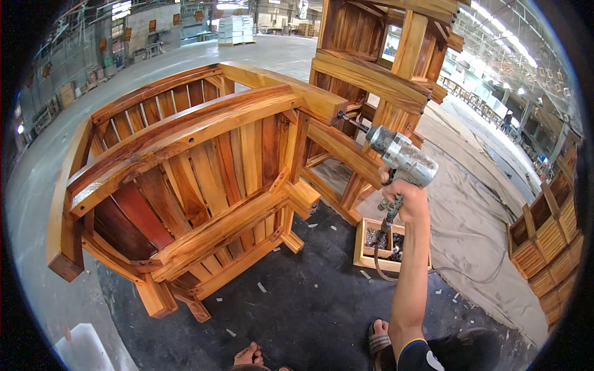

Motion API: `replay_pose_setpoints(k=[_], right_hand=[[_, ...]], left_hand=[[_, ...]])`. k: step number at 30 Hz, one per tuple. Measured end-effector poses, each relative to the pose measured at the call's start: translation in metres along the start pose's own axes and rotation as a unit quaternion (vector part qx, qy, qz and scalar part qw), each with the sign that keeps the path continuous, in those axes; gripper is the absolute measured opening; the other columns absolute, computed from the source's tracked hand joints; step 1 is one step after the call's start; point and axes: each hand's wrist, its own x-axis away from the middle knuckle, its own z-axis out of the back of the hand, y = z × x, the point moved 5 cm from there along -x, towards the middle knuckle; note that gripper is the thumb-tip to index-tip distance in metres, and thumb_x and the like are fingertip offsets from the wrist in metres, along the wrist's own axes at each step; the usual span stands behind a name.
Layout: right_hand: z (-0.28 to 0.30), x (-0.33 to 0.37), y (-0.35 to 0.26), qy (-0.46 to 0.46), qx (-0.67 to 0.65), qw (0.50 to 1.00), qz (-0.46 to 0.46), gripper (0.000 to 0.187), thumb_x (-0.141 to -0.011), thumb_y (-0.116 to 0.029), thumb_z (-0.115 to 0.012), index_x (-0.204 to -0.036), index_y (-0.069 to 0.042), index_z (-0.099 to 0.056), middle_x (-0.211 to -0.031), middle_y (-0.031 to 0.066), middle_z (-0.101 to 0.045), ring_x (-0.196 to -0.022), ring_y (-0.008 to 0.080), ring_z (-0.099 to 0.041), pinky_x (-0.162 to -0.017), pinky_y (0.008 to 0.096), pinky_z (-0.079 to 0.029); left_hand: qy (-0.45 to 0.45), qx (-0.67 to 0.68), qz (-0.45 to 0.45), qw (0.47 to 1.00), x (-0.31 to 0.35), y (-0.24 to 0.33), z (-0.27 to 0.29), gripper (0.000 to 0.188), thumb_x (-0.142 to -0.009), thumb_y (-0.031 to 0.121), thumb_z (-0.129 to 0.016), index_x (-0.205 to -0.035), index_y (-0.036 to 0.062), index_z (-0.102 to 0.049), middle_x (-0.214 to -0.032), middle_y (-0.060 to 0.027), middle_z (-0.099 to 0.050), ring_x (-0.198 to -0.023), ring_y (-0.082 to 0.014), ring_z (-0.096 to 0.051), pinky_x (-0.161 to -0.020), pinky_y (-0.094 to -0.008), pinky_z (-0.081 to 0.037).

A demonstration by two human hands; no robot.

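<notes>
My right hand (405,195) grips a metal air impact driver (405,156) by its handle, with the arm reaching forward. Its long bit (357,123) points left and meets the end of a thick rail on a slatted wooden bench (204,179), at a dark hole or bolt head. At the bottom edge, low and away from the bench, my left hand (249,355) has its fingers curled; whatever they may hold is too small to make out. From the driver's handle an air hose (378,263) loops down to the right.
Near the driver, a wooden box (360,247) of dark hardware sits on the black mat (297,297). More wooden furniture (371,68) is stacked behind, and slatted pieces (550,229) stand at right on brown sheeting (464,185). A white container (83,349) is at lower left.
</notes>
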Motion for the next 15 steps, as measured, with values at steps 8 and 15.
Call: replay_pose_setpoints(k=[8,15], right_hand=[[-0.004,-0.005,0.001,-0.012,0.0,1.0,-0.003,0.041,-0.058,0.008,-0.052,-0.098,0.001,-0.056,-0.079,0.0092,-0.055,-0.051,0.0126,-0.041,-0.043,0.0245,-0.033],[0.001,-0.004,-0.005,-0.004,0.014,1.0,0.002,0.043,-0.058,0.009,-0.051,-0.101,0.002,-0.056,-0.08,0.0087,-0.055,-0.051,0.0125,-0.041,-0.043,0.0245,-0.033]], left_hand=[[-0.361,0.449,0.161,0.801,-0.067,-0.044,0.049,0.029,-0.101,0.025,-0.047,-0.12,0.0037,-0.053,-0.086,-0.0075,-0.061,-0.077,-0.0246,-0.057,-0.068,-0.0371,-0.047],[0.015,0.028,-0.008,0.999,-0.031,-0.022,0.025,0.034,-0.095,0.046,-0.055,-0.079,0.0159,-0.057,-0.058,0.0023,-0.045,-0.047,-0.0115,-0.039,-0.044,-0.0295,-0.033]])
